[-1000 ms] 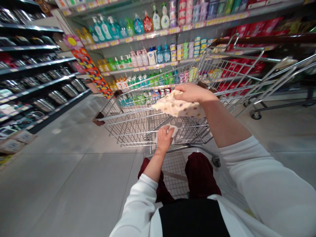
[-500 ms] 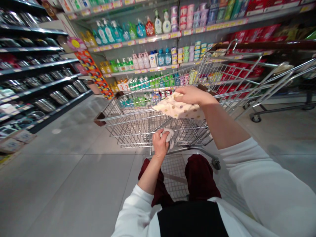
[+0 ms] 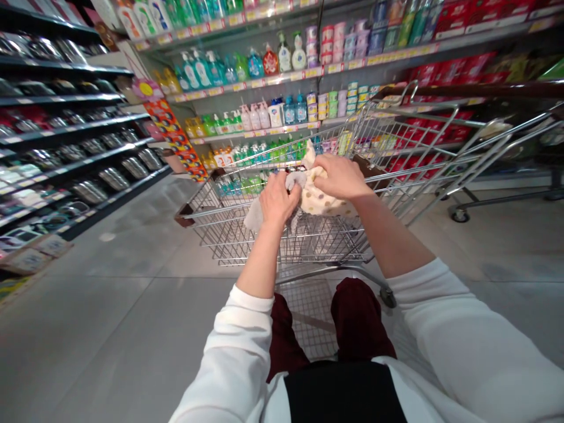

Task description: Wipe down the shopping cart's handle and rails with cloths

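Both my hands are over the near side of a wire shopping cart (image 3: 238, 235). My left hand (image 3: 277, 198) is closed on a light grey cloth (image 3: 253, 216), part of which hangs out to the left of the fingers. Close beside it on the right, my right hand (image 3: 338, 176) grips a cream cloth with brown and grey dots (image 3: 321, 201). The two cloths meet between my hands, and a corner of the cream one sticks up. Wire mesh shows through the cart below them.
Behind the cart, shelves (image 3: 259, 82) hold pump bottles, tubs and red packs. Metal pots stand on dark shelves (image 3: 74, 126) at the left. A second cart (image 3: 506, 202) is at the right. My knees are close to the cart.
My left hand has moved up with the grey cloth, from low at the cart's side to beside my right hand. The dotted cloth is now bunched, with its corner raised.
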{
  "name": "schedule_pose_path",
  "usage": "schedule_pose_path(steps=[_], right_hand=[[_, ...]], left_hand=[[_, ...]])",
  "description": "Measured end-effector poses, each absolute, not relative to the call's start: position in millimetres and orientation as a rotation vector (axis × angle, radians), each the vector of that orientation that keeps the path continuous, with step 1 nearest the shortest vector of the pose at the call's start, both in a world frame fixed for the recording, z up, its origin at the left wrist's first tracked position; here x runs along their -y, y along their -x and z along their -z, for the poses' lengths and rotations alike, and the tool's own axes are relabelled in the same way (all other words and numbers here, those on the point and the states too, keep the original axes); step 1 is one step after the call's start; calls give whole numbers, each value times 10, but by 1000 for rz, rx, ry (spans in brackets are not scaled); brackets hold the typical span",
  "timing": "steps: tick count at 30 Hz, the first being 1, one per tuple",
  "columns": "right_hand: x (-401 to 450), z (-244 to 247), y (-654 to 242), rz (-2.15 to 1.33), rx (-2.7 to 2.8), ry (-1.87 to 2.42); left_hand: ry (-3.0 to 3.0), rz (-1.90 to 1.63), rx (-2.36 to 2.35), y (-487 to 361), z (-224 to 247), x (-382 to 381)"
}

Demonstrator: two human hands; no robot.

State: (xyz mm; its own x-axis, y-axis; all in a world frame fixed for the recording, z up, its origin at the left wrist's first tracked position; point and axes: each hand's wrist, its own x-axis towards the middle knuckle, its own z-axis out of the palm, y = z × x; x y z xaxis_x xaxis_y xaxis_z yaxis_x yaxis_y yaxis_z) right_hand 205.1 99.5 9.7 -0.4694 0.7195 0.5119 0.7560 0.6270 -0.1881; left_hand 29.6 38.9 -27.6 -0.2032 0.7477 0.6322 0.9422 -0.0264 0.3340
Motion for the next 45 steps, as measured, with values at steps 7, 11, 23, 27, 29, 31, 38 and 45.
schedule_pose_path(steps=[7,11,23,27,29,31,38,45], right_hand=[[-789,587,-2006,348,1920,782],[-749,957,-2050,451,1827,743],[-590,2289,-2220,160,1898,1020],[-552,2412,-2165,-123,1861,1092],[-460,2550,-2193,-283,1840,1103],[-320,2745,-2297,-422,1769,1139],[-132,2992,-3032,-531,1236,1325],[-441,1763,-2938,-272,1103,1072]], left_hand=[[1842,955,2022,-268,186,-312],[1895,1004,2034,-206,130,-319],[1842,968,2096,-255,124,-347],[1937,994,2132,-199,55,-354],[1939,1001,2142,-184,39,-359],[1901,965,2146,-197,51,-363],[1801,852,2135,-322,150,-356],[1791,825,2155,-333,147,-359]])
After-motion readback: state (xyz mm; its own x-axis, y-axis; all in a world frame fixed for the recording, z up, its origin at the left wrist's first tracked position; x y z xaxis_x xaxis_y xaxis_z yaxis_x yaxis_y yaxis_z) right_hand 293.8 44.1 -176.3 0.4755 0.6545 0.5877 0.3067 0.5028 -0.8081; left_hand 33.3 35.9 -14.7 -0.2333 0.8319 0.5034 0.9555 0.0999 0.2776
